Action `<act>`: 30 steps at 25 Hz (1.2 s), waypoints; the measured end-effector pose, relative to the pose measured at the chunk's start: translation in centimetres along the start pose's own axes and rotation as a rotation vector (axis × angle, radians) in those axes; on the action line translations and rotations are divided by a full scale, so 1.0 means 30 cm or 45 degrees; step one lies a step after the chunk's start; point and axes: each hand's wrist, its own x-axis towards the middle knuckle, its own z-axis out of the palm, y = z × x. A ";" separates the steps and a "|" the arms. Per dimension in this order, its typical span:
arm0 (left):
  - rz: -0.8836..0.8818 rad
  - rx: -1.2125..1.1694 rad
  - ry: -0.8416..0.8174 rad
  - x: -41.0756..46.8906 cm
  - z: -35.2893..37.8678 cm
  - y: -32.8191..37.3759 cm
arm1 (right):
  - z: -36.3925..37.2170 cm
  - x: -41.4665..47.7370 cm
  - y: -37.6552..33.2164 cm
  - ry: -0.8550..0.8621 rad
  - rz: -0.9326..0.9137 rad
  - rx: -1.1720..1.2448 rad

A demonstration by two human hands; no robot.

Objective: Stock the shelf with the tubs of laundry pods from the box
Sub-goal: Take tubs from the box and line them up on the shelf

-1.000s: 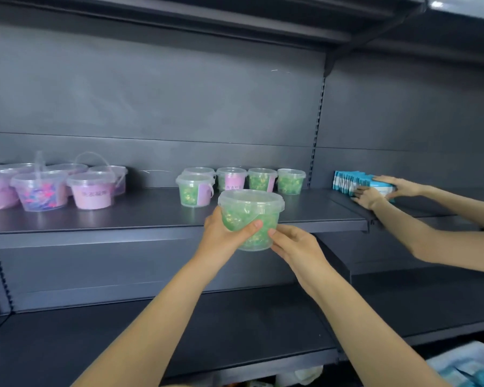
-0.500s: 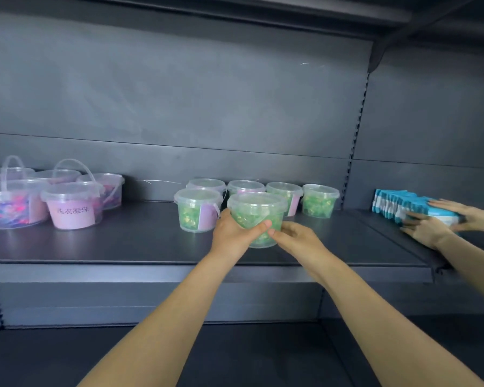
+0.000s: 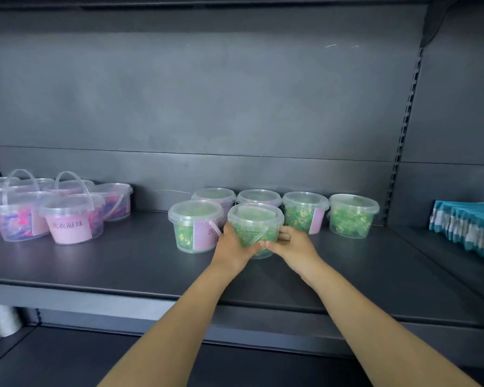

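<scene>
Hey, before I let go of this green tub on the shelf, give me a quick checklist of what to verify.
1. Grip: left hand and right hand both hold the green tub: ok.
2. Tub upright and lidded: ok.
3. Base flat on the shelf: cannot tell, the hands cover its lower edge.
4. Lined up with the front tub beside it: ok, they stand side by side.
5. Label to the front: not ok, no pink label shows on its near face.
6. Room to draw the left hand out: cannot tell, it sits between the two tubs.
</scene>
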 end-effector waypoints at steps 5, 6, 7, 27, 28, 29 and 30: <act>-0.076 0.185 -0.018 0.027 0.004 -0.014 | -0.023 0.023 -0.002 -0.039 -0.005 -0.096; -0.060 0.216 -0.024 0.028 0.000 -0.021 | -0.027 0.021 -0.005 -0.038 -0.012 -0.161; -0.056 0.259 -0.034 0.019 -0.006 -0.017 | -0.032 0.016 -0.009 -0.039 -0.025 -0.239; 0.434 1.517 -0.124 -0.598 -0.778 0.036 | 0.185 -0.659 -0.503 -0.129 -0.413 -1.812; 0.447 1.526 -0.099 -0.658 -0.836 0.030 | 0.230 -0.712 -0.525 -0.106 -0.391 -1.808; 0.448 1.532 -0.088 -0.729 -0.901 0.009 | 0.288 -0.775 -0.544 -0.108 -0.358 -1.796; 0.444 1.535 -0.087 -0.799 -0.958 -0.008 | 0.343 -0.835 -0.562 -0.118 -0.328 -1.772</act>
